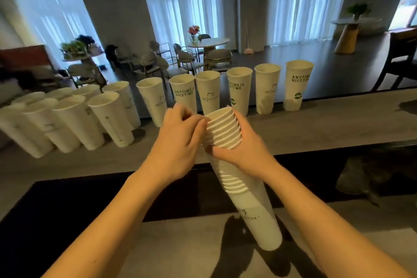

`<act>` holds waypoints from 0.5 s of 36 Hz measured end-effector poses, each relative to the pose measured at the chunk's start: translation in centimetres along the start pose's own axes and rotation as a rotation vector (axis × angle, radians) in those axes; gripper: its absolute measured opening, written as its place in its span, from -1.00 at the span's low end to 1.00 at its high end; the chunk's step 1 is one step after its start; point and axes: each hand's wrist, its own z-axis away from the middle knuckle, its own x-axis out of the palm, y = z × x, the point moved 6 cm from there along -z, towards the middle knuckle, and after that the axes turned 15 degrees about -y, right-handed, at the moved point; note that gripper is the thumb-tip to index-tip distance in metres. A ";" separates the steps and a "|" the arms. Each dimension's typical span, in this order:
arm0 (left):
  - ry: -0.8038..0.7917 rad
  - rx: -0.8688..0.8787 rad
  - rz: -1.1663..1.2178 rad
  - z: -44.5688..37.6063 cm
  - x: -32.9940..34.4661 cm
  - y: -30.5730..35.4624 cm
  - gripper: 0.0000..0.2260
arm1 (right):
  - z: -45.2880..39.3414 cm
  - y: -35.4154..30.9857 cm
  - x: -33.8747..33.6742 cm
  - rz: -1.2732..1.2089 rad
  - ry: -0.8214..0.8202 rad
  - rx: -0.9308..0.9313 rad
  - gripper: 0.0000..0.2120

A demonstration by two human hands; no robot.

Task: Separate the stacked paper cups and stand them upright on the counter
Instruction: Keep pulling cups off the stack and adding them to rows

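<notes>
A tall stack of white paper cups (252,201) leans in front of me, its base low near my body and its open rims pointing up and away. My right hand (246,153) wraps the stack just below the top rims. My left hand (180,137) pinches the rim of the topmost cup (220,115) with its fingertips. Several separated cups stand upright along the far edge of the grey counter (327,126), from a cluster at the left (74,119) to a printed cup at the right (297,86).
A dark recessed strip (67,198) runs between the raised counter and the lower grey surface (180,250) nearest me. Beyond the counter lies a café room with round tables (208,42), chairs and curtained windows. A dark chair (399,61) stands at the right.
</notes>
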 end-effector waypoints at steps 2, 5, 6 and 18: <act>-0.003 0.005 -0.051 0.5 -2.5 -1.3 -0.58 | -1.7 -1.8 1.4 0.041 -0.045 -0.027 -0.04; -0.242 -0.015 0.087 0.4 -3.2 -2.6 -0.69 | -3.1 -3.1 2.6 0.087 -0.105 -0.031 -0.03; -0.307 -0.031 0.132 0.6 -3.4 -3.1 -0.72 | -3.5 -3.4 3.0 0.106 -0.120 -0.031 -0.02; -0.275 -0.117 0.356 0.7 -5.7 -8.4 -0.87 | -7.5 -5.3 5.8 0.207 -0.268 -0.015 -0.12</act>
